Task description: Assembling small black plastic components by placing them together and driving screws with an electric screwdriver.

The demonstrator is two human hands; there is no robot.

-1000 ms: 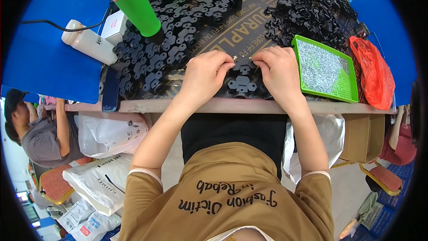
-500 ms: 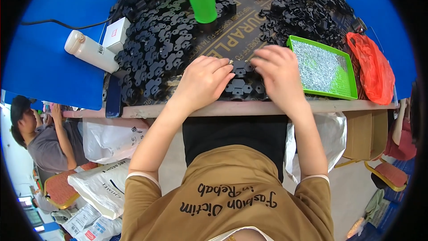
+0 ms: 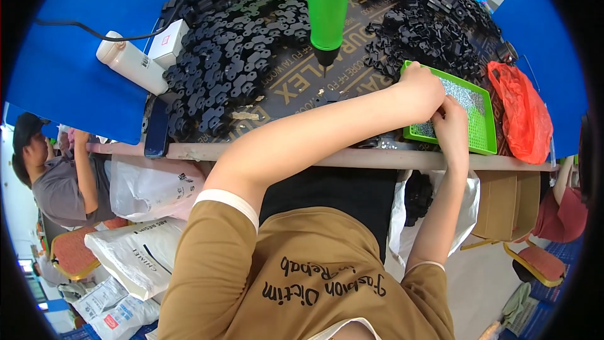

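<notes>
Both my hands are at the green tray (image 3: 494,132), which holds many small silvery metal pieces, probably screws. My left hand (image 3: 423,91) reaches across from the left, over the tray's near-left part; its fingers are bent down and mostly hidden. Close beside it, my right hand (image 3: 452,126) is bent inward with its fingers drawn together; anything in them is too small to make out. Left of my hands, a green electric screwdriver (image 3: 328,16) hangs with its thin bit pointing down at the table. My left forearm covers part of the table edge.
Flat black plastic parts (image 3: 217,66) spread over the left of the table; smaller black parts (image 3: 428,31) pile up behind the tray. A red plastic bag (image 3: 519,104) lies right. A white bottle (image 3: 132,63), a small box (image 3: 168,44) and a phone (image 3: 157,129) stand or lie left. A white bag (image 3: 399,226) with black things hangs below.
Both hands have left the black parts at the table's near edge and moved right to the tray, the left arm crossing over. In the picture the screwdriver sits lower and further right, its bit now showing.
</notes>
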